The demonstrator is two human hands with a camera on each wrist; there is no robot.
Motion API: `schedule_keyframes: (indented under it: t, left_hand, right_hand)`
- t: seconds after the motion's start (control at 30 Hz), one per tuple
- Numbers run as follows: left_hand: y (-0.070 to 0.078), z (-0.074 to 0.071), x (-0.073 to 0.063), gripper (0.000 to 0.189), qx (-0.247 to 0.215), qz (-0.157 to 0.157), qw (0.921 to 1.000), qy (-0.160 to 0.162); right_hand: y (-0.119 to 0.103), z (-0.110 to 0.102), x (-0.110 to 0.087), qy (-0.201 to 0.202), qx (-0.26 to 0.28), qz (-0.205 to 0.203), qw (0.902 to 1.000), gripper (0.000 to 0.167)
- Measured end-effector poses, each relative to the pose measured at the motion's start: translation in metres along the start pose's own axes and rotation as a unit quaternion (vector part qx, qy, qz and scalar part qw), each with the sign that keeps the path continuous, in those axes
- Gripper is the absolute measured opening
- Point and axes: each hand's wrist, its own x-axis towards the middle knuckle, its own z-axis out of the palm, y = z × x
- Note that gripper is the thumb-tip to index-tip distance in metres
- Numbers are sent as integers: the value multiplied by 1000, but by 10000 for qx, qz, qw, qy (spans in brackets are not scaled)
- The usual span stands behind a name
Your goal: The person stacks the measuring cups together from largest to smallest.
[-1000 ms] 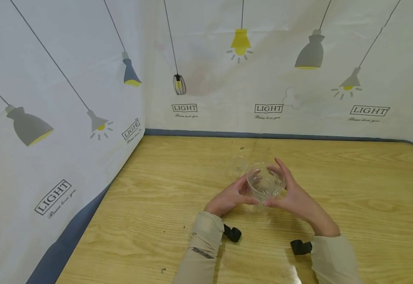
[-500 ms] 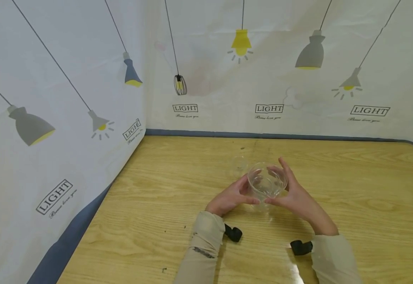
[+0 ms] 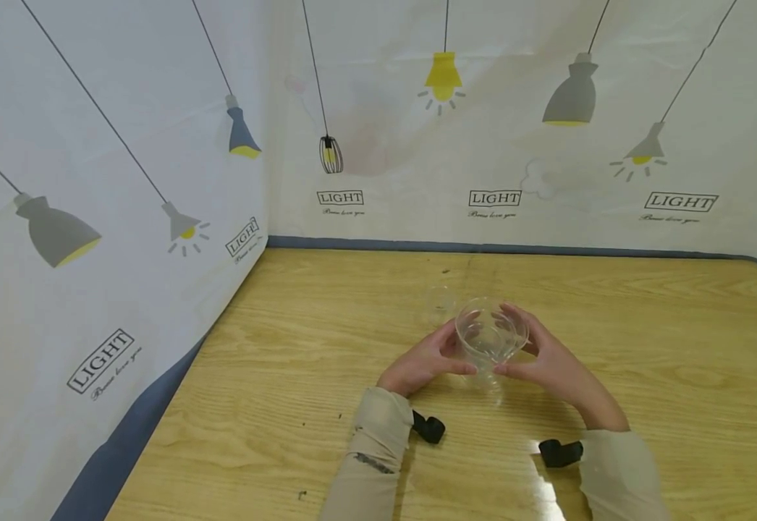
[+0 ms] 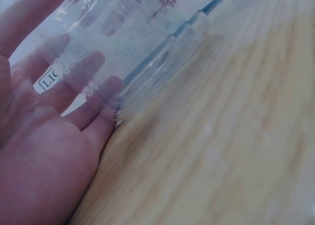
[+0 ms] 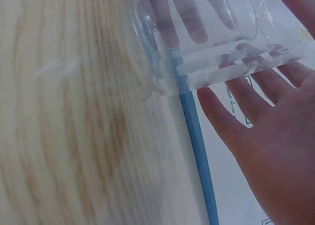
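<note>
A clear, round cup-like container (image 3: 492,336) with a wide rim stands on the wooden table in the head view, right of centre. My left hand (image 3: 420,362) holds its left side, thumb in front and fingers round the far side. My right hand (image 3: 557,365) holds the opposite side, thumb near the front and fingers behind. In the left wrist view, the fingers show beside and through the see-through wall (image 4: 123,33). The right wrist view has the right fingertips along the container's side (image 5: 211,52), its base close to the tabletop.
Behind the container to the left is a fainter, small clear round object (image 3: 440,298). The wooden table (image 3: 326,325) meets lamp-printed white sheeting (image 3: 385,145) with a blue edge at the back and left. Black wrist devices (image 3: 428,428) jut from both sleeves.
The right hand has shifted slightly right, and its raised index finger has come down to the container's far side. The container moved a little right; the left hand stays almost still.
</note>
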Motion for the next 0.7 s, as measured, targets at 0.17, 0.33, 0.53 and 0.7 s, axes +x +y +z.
schedule_keyframes:
  t: [0.17,0.33,0.53,0.7]
  left_hand:
    - [0,0,0,81,-65,17,10000,-31]
    - [0,0,0,80,-71,22,10000,-46]
    - [-18,-3,6,80,-150,75,9999,-7]
    - [-22,-5,6,78,-150,92,9998,-4]
  right_hand:
    - [2,-1,0,-91,366,-154,9992,89]
    - [3,-1,0,-159,575,-312,9977,89]
    - [6,0,2,-223,715,-331,9966,93]
    - [6,3,3,-168,617,-316,9975,97]
